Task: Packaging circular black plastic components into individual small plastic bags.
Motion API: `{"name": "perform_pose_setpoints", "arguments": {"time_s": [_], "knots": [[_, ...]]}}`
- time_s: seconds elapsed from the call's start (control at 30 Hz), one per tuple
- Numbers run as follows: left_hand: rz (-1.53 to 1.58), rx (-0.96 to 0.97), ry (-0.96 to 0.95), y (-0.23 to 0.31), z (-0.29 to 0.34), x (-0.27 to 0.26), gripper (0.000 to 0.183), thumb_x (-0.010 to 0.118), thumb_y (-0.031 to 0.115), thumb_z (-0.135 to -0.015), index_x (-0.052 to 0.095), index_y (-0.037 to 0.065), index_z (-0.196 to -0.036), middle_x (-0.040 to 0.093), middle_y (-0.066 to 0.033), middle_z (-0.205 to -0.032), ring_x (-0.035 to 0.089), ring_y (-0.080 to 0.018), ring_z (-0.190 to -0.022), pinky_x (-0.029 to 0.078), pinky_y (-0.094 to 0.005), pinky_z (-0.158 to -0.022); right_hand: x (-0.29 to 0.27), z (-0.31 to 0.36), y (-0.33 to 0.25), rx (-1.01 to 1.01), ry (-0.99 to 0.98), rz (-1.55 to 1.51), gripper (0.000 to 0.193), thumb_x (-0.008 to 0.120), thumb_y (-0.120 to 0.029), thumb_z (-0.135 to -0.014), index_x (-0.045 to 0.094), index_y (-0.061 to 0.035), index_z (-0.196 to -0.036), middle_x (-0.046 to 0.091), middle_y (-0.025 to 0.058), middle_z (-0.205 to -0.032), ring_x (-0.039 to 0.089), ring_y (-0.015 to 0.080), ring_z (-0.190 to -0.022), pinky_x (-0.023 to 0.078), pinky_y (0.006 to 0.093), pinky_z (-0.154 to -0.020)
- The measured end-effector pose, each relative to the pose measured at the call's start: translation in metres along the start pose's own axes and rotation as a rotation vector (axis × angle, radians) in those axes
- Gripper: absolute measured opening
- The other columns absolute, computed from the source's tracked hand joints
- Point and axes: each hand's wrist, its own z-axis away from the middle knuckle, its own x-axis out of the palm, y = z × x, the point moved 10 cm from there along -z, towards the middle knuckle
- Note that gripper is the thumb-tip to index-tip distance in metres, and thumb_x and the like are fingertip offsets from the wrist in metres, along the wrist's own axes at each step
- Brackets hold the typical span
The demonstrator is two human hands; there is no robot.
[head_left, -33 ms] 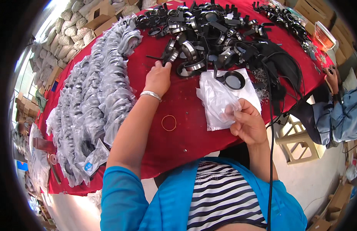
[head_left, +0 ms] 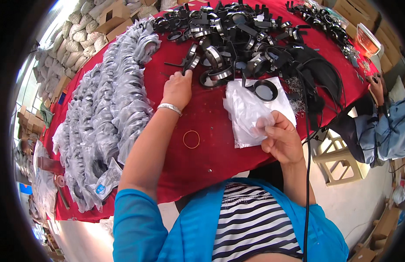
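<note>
The left hand [head_left: 177,91] grips a black-silver ring [head_left: 192,62] at the near-left edge of the far pile [head_left: 246,29]; the right hand [head_left: 283,139] pinches a thin plastic bag [head_left: 247,112]. Bagged rows [head_left: 108,100] at left look finished; the large unbagged pile seems to remain.

From where I stand, no txt, nos. or signs can be read. Small blue label [head_left: 100,189] w/ pale marks on a clear plastic pkg. [head_left: 112,176], near L edge of the red table [head_left: 180,174]: too small to make out. Blue panel [head_left: 25,188], far L: ditto.
</note>
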Motion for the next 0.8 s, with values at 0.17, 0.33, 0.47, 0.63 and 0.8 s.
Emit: {"name": "perform_pose_setpoints", "arguments": {"time_s": [0.17, 0.33, 0.47, 0.63, 0.8], "knots": [[-0.048, 0.052, 0.007, -0.011, 0.011, -0.003, 0.023, 0.055, 0.004, -0.081, 0.048, 0.006, -0.103, 0.059, -0.016, -0.089, 0.062, -0.0325, -0.081, 0.052, -0.0409, -0.07, -0.001, -0.004, -0.002, -0.064, 0.008, -0.054, 0.025, 0.05, 0.008, -0.085, 0.058, -0.0047, -0.105, 0.064, 0.0135, -0.099, 0.066, 0.0249, -0.09, 0.058, 0.0307, -0.059], [0.049, 0.037, 0.128, -0.012, 0.033, -0.046, 0.029, 0.056, 0.006, -0.08, 0.047, 0.004, -0.107, 0.061, -0.0157, -0.088, 0.063, -0.0306, -0.081, 0.051, -0.0413, -0.069, -0.001, -0.005, 0.005, -0.06, -0.006, -0.087, 0.026, 0.051, 0.01, -0.083, 0.058, -0.0038, -0.104, 0.064, 0.0129, -0.099, 0.065, 0.0279, -0.093, 0.058, 0.0336, -0.065], [0.77, -0.114, -0.02, -0.004, 0.056, -0.066, 0.044, 0.054, 0.001, -0.08, 0.047, 0.008, -0.123, 0.059, -0.0131, -0.076, 0.061, -0.0239, -0.061, 0.05, -0.0345, -0.06, -0.008, -0.002, 0.001, -0.072, 0.052, -0.03, 0.022, 0.053, 0.005, -0.084, 0.058, -0.0044, -0.102, 0.064, 0.0109, -0.098, 0.064, 0.025, -0.092, 0.055, 0.0317, -0.063], [0.858, 0.036, -0.179, 0.023, 0.091, -0.034, 0.043, 0.055, 0.001, -0.083, 0.05, 0.006, -0.126, 0.056, -0.0066, -0.074, 0.054, -0.0095, -0.051, 0.047, -0.0281, -0.047, -0.001, -0.005, 0.0, -0.082, 0.12, 0.054, 0.013, 0.055, -0.003, -0.088, 0.057, -0.0058, -0.101, 0.062, 0.0059, -0.092, 0.062, 0.0172, -0.087, 0.052, 0.0294, -0.062], [0.615, 0.094, 0.067, 0.02, 0.092, -0.044, 0.041, 0.056, 0.003, -0.085, 0.05, 0.006, -0.125, 0.058, -0.0064, -0.075, 0.056, -0.0098, -0.052, 0.048, -0.0262, -0.047, -0.003, -0.003, 0.002, -0.101, 0.177, 0.094, 0.008, 0.056, -0.007, -0.089, 0.056, -0.0068, -0.098, 0.06, 0.0026, -0.088, 0.06, 0.0122, -0.081, 0.053, 0.0289, -0.064]]}}
